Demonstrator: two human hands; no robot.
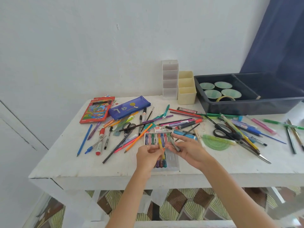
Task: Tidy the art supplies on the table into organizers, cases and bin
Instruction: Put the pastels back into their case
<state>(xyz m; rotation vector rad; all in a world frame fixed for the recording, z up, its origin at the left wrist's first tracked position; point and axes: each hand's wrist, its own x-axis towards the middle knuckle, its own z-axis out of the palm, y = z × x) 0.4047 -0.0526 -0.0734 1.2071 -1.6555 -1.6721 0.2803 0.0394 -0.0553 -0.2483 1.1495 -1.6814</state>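
I am pinching a yellow marker (160,146) in my left hand (147,157) and my right hand's (190,153) fingers are holding a grey-green marker (174,143). Both are hovering over the clear marker case (172,161) by the table's (82,165) front edge. Pressing a marker in hard is risking pushing the light case off that edge.

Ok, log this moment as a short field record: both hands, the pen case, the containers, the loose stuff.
left hand: pinches a yellow pen above the pen case
right hand: holds a grey pen
pen case: clear, open, on the table under both hands, coloured pens inside
organizers: white organizer and cream organizer, upright by the wall
bin: dark, right rear, holds green-lidded cups and a tape roll
loose: pens, pencils, black scissors, green protractor across the table
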